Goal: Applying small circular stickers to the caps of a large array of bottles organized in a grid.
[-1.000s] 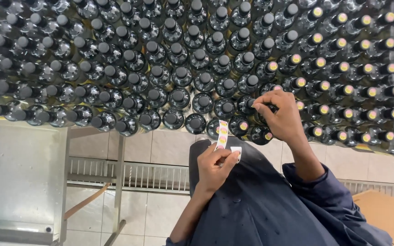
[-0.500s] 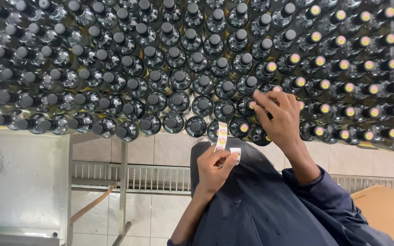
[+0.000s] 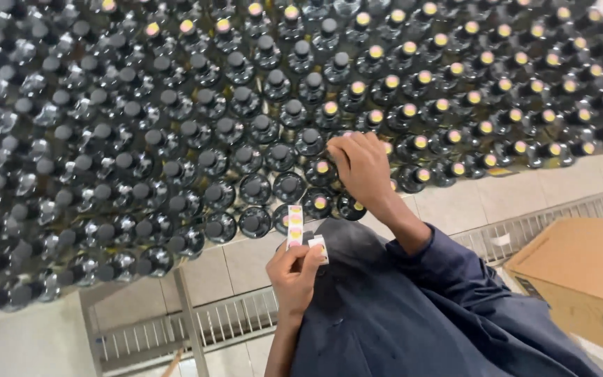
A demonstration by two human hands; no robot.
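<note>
Dark glass bottles with black caps stand packed in rows on a table. Many on the right carry round yellow-pink stickers on their caps. My left hand holds a short strip of the same stickers upright near the table's front edge, just below the nearest bottles. My right hand reaches over the front rows, its fingers curled down on a bottle cap that they mostly hide. A dark blue sleeve covers my right arm.
A metal floor grate runs along the tiled floor below the table edge. A table leg stands at the lower left. A brown cardboard box sits on the floor at the right.
My right hand has stayed on the caps in the front rows, shifting slightly from bottle to bottle. My left hand keeps the sticker strip. The view has swung a little.
</note>
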